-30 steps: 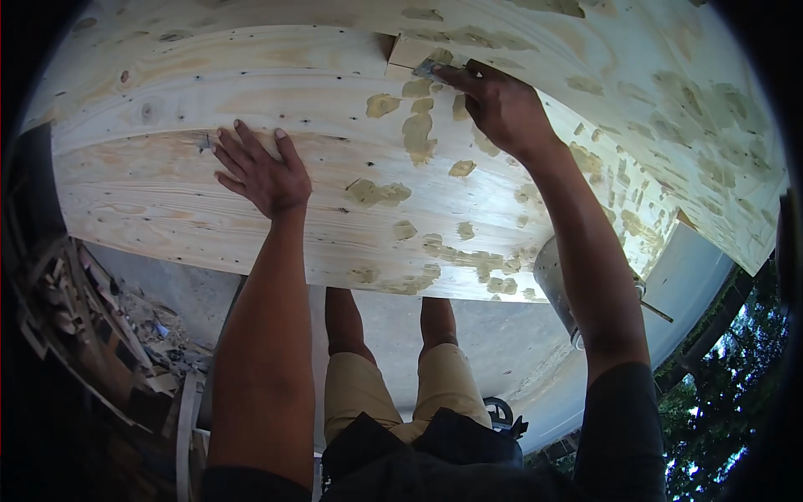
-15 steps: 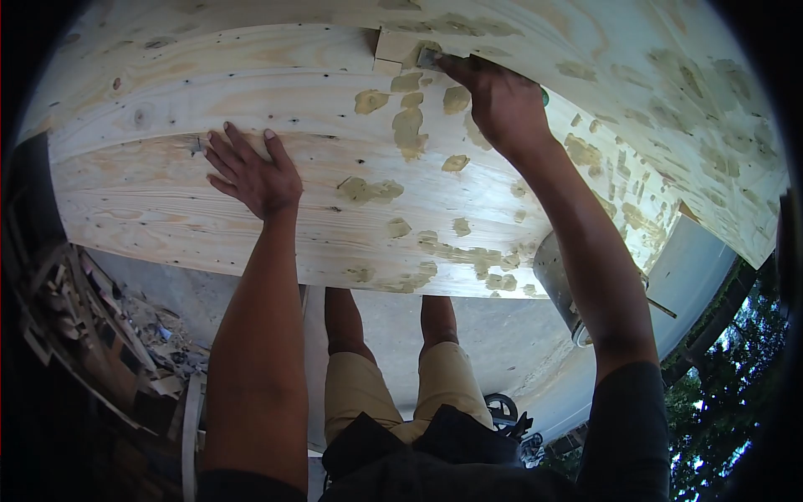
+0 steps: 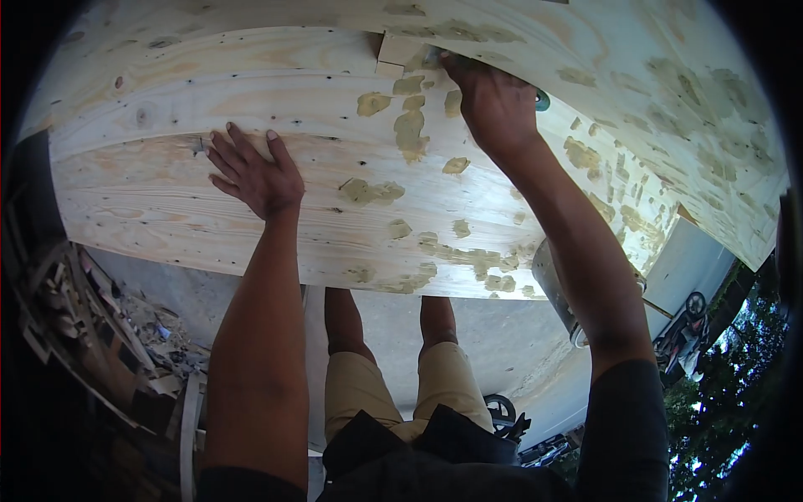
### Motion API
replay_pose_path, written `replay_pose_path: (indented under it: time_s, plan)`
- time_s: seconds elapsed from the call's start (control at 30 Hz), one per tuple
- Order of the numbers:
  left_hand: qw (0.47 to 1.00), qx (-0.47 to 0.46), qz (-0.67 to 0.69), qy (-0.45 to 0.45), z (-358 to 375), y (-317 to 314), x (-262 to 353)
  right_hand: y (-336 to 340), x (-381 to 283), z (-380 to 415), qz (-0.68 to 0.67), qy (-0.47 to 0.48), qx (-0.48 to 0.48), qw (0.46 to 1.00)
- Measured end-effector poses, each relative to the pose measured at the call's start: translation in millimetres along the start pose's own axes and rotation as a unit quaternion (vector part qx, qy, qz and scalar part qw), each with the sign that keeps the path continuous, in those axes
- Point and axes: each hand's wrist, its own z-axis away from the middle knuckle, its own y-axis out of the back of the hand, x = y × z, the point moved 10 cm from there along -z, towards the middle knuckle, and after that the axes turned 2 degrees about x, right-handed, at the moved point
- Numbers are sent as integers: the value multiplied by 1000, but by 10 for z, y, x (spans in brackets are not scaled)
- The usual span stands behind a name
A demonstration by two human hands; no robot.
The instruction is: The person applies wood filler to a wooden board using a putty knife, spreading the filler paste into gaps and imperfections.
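My left hand [image 3: 258,174] lies flat with spread fingers on the pale wooden panel [image 3: 167,180]. Near the top centre my right hand [image 3: 499,105] is closed around a putty knife, whose green handle end [image 3: 542,100] sticks out on the right. Its blade [image 3: 432,57] is partly hidden and meets the wood beside a small wooden block [image 3: 393,55]. Tan filler patches [image 3: 410,134] cover the middle and right of the panel, while its left part shows bare grain and small dark holes.
A second patched panel [image 3: 585,50] rises along the top and right. Below the right forearm is a metal bucket [image 3: 552,272]. Scrap wood [image 3: 109,335] lies at lower left. A motorcycle [image 3: 687,330] stands at far right, and a black wheel [image 3: 502,412] shows near my legs.
My right hand and the putty knife have shifted slightly, with the blade nearer the upper panel's edge. A motorcycle has come into view at the right. My left hand rests in the same place.
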Motion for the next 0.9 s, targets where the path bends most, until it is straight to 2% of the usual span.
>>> replay_pose_path:
  time_s: [0.03,0.07,0.13,0.17,0.23,0.27,0.33,0.47,0.7,0.8,0.87,0.9]
  plan:
    - [1000,-2,1,-2,1,8,8,-96,41,88,-15,3,-56,998]
    - [1000,-2,3,2,3,14,-5,-9,2,104,-13,8,-56,998]
    - [1000,-1,0,-3,-4,8,6,-43,20,203,0,-37,-184,982]
    - [1000,2,1,1,-13,18,3,42,-8,203,1,-32,-181,983]
    - [1000,2,-6,-7,-12,25,11,-3,6,252,-42,-73,-253,964]
    - [1000,4,-9,-1,-12,31,-9,-5,-34,200,-44,-67,-252,964]
    - [1000,0,-1,-8,-5,21,6,80,-44,84,-123,-101,-192,968]
    - [1000,-7,1,-3,-4,19,6,-172,-115,-12,-129,-89,-147,977]
    - [1000,-3,-16,4,-22,27,-4,-51,-86,212,-120,-95,-278,948]
    - [1000,-9,-19,6,-1,25,-26,18,-86,300,-148,-118,-296,936]
    - [1000,-7,-13,-2,-4,22,-12,49,-87,233,-166,-145,-286,932]
    - [1000,-6,-12,-4,-5,25,-9,80,-47,155,-173,-166,-251,938]
